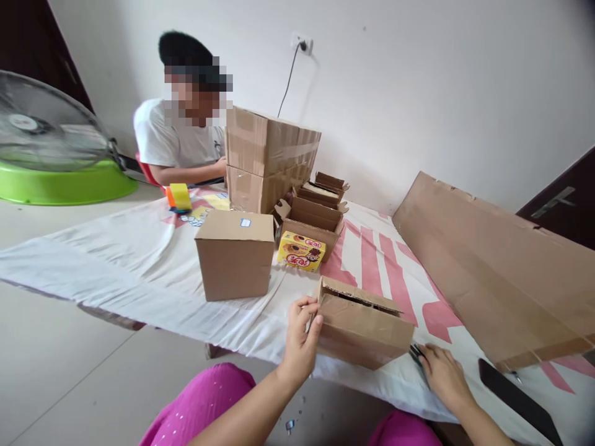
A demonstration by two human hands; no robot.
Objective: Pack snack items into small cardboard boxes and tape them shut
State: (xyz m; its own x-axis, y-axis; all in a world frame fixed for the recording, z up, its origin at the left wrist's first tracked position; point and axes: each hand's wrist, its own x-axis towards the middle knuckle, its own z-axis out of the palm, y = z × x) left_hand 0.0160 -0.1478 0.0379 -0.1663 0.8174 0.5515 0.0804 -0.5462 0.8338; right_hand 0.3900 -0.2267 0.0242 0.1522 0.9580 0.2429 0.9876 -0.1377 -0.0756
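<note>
A cardboard box [362, 331] stands near the table's front edge, its top flaps almost meeting with a dark gap between them. My left hand [301, 337] grips the box's left end, thumb and fingers at its upper corner. To the right of the box, my right hand [444, 375] rests low on the tabletop, fingers closed over a thin black tool [417, 353]; its kind is mostly hidden. Behind the box sits a yellow printed carton [301, 251]. A closed cardboard box [235, 257] with a small blue-edged label stands to the left.
Open cardboard boxes [312, 214] line up behind the yellow carton, beside a taped stack of boxes [269, 161]. Another person [160, 136] sits at the far left. A large cardboard sheet [493, 272] leans at right; a black flat object [518, 399] lies near it. A fan [56, 179] stands left.
</note>
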